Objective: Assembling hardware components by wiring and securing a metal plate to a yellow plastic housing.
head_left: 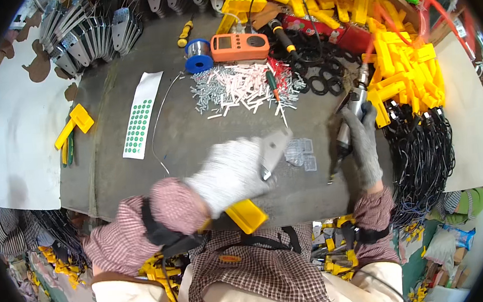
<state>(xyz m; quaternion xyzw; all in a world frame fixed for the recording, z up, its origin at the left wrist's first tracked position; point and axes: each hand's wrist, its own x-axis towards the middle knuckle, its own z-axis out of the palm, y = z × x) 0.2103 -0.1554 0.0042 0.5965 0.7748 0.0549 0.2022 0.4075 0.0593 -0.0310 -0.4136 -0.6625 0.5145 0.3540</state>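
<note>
My left hand [229, 172], in a pale glove and smeared by motion, holds a tapered grey metal plate [275, 148] above the middle of the table. Beneath that hand, a yellow plastic piece [248, 216] sticks out at the table's front edge; I cannot tell whether the hand touches it. On the right, my grey-gloved right hand [364, 144] is closed round a silver power screwdriver [343, 134], its bit pointing down toward the tabletop. Between the two hands lie small clear plastic pieces [301, 153].
Loose screws and pale pins [242, 85] lie below an orange meter [239, 46] and a solder wire spool [197, 55]. Yellow housings [405, 70] and black cables [421, 159] crowd the right. A green-dotted sticker sheet [139, 116] lies left; metal plates [82, 41] stand behind.
</note>
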